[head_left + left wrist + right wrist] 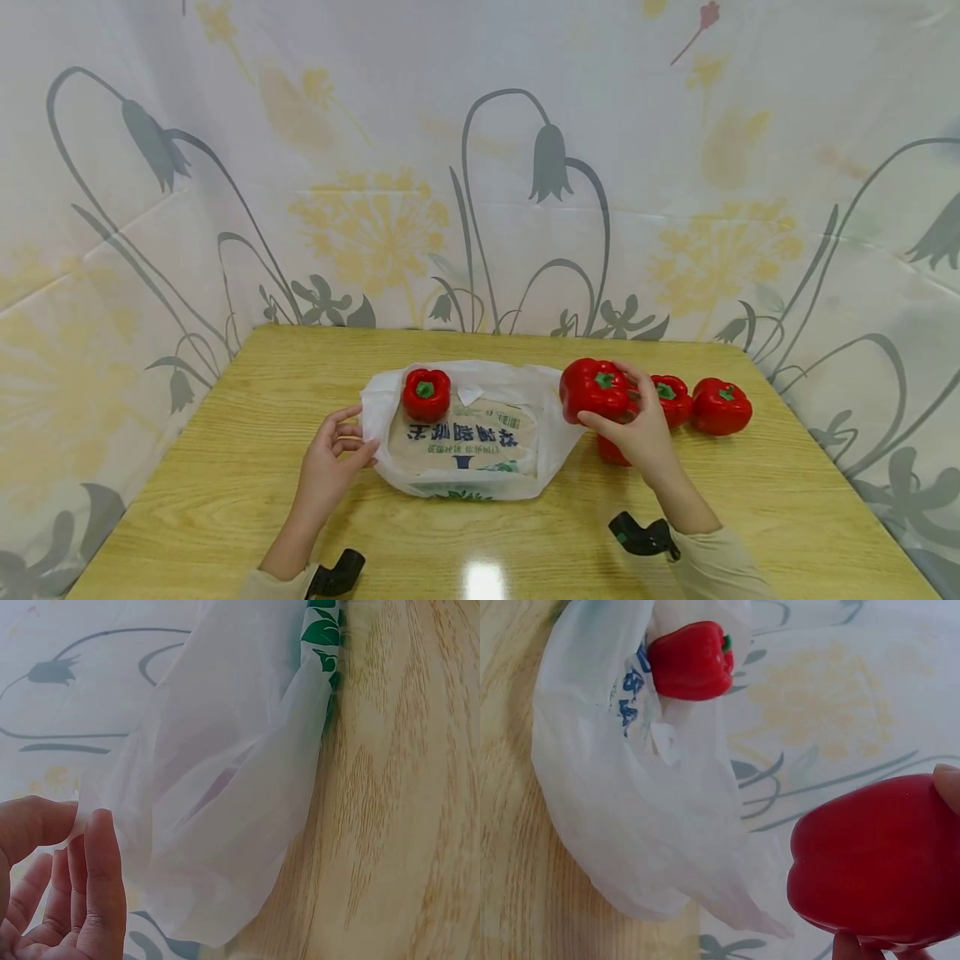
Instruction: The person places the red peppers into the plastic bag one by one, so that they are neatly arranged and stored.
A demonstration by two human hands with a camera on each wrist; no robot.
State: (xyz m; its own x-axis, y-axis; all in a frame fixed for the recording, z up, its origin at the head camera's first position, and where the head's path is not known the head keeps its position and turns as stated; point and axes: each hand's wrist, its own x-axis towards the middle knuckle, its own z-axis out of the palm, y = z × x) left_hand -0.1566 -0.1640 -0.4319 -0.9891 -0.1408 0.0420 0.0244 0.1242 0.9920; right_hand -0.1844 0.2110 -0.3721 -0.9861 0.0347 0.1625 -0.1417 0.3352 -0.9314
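Note:
A white plastic bag lies spread on the table, its mouth facing up. Inside it sit a flat printed packet and a red bell pepper at the far left. My left hand pinches the bag's left edge between thumb and forefinger, as the left wrist view shows. My right hand grips another red bell pepper, green stem showing in the head view, raised at the bag's right edge. Behind and beside that hand lie several more red bell peppers, partly hidden by it.
The wooden table has a light grain. A flower-patterned cloth hangs along its back and sides. Both wrists carry a black camera mount.

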